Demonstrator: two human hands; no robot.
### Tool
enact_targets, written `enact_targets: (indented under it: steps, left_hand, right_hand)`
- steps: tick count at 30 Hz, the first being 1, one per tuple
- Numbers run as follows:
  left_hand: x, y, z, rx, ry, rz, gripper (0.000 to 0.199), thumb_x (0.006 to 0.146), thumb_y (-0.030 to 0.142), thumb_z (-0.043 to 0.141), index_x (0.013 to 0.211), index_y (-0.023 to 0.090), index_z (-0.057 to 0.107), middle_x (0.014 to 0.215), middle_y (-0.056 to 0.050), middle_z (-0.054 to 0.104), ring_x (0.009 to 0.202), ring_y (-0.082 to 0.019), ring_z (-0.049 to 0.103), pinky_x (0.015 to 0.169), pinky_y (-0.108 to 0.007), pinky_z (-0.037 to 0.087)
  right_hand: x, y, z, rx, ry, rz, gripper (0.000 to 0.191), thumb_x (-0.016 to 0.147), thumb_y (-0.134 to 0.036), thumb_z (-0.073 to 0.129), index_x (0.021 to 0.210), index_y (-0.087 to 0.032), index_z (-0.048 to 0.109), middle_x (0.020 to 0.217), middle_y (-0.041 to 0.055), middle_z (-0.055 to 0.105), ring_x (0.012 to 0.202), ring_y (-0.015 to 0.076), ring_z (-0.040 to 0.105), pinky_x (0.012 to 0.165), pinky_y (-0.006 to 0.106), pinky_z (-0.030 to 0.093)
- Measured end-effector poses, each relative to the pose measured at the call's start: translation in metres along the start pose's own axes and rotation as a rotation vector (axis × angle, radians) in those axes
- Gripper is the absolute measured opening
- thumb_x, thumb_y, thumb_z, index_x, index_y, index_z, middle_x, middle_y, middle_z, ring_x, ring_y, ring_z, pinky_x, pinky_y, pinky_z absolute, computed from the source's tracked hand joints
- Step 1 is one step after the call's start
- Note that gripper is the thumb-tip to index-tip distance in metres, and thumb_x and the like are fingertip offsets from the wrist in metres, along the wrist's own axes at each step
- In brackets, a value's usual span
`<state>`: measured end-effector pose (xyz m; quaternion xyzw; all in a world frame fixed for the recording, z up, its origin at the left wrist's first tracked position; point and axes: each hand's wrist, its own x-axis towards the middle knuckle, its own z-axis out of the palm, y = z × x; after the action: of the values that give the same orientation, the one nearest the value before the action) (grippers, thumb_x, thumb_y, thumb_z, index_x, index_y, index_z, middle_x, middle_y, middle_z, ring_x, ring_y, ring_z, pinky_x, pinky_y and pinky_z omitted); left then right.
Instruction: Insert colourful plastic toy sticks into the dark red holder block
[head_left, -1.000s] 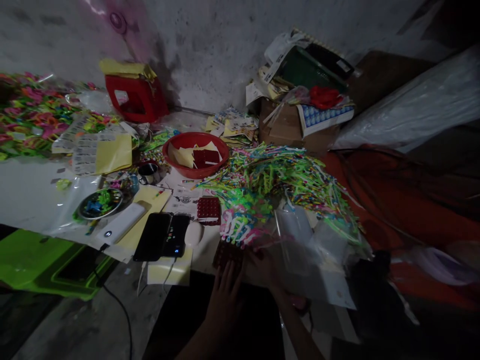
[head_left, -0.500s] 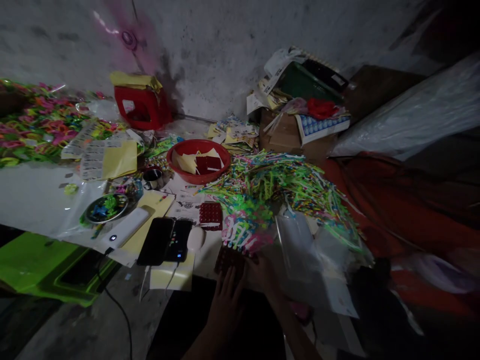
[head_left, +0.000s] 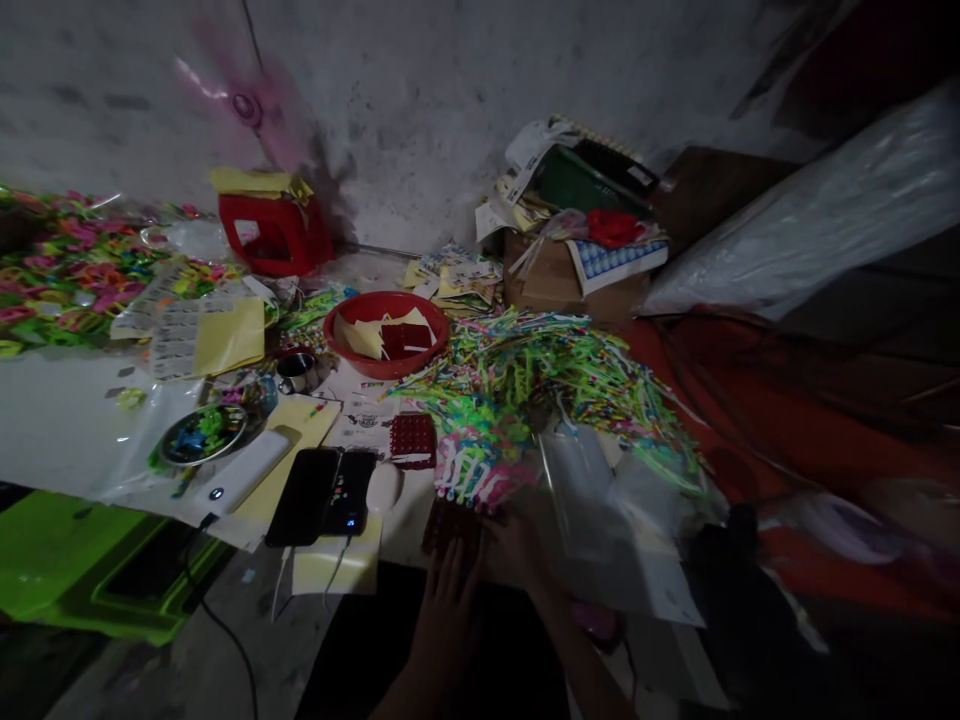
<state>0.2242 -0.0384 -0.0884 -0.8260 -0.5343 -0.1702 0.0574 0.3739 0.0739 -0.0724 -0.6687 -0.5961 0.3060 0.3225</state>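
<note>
A dark red block with rows of small studs (head_left: 452,527) lies at the table's near edge. My left hand (head_left: 448,590) rests on its near part with the fingers stretched out flat. At the block's right side is my right hand (head_left: 517,548), its fingertips drawn together; what they hold, if anything, is lost in the dark. Just beyond the block lie pink and white strips (head_left: 472,470), at the front of a big heap of thin green and multicoloured pieces (head_left: 540,360). A second dark red studded block (head_left: 412,442) lies further left.
To the left are a pale rounded object (head_left: 385,487), two phone-like devices (head_left: 304,497), a white power bank (head_left: 247,470), a bowl of small coloured pieces (head_left: 202,435) and a metal cup (head_left: 297,373). A red basin (head_left: 386,365) stands behind. Clear plastic bags (head_left: 574,490) lie right.
The view has shifted a little, so the table appears slightly further left and lower. Both hands stay at the dark red block, with little visible change in their pose.
</note>
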Motion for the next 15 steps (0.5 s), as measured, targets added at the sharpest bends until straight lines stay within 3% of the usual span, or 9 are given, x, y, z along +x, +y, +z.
enact_targets:
  steps: [7, 12, 15]
  left_hand:
    - [0.0017, -0.0017, 0.0025, 0.043, 0.035, 0.021, 0.066, 0.086, 0.043, 0.051, 0.144, 0.022, 0.027, 0.138, -0.012, 0.049, 0.129, -0.028, 0.04, 0.104, -0.045, 0.028]
    - [0.0005, -0.0035, 0.0026, 0.089, 0.059, 0.046, 0.06, 0.085, 0.032, 0.052, 0.142, 0.022, 0.033, 0.137, -0.01, 0.051, 0.128, -0.028, 0.04, 0.103, -0.043, 0.026]
    - [-0.0001, -0.0049, 0.0056, 0.087, 0.066, 0.061, 0.058, 0.086, 0.033, 0.051, 0.141, 0.023, 0.035, 0.137, -0.009, 0.051, 0.128, -0.027, 0.04, 0.104, -0.042, 0.024]
  right_hand:
    - [0.0026, 0.0037, 0.0115, 0.015, 0.008, -0.021, 0.018, 0.061, -0.028, 0.069, 0.077, -0.019, 0.071, 0.075, 0.0078, 0.072, 0.075, 0.0268, 0.066, 0.071, 0.036, 0.05]
    - [0.0033, 0.0002, 0.0091, 0.034, -0.014, -0.036, 0.018, 0.062, -0.023, 0.069, 0.078, -0.017, 0.072, 0.076, 0.0091, 0.072, 0.076, 0.0287, 0.066, 0.074, 0.04, 0.05]
    - [0.0026, -0.0035, 0.0019, 0.074, -0.055, -0.057, 0.013, 0.059, -0.019, 0.072, 0.071, -0.021, 0.071, 0.079, 0.0049, 0.073, 0.078, 0.0256, 0.067, 0.075, 0.036, 0.052]
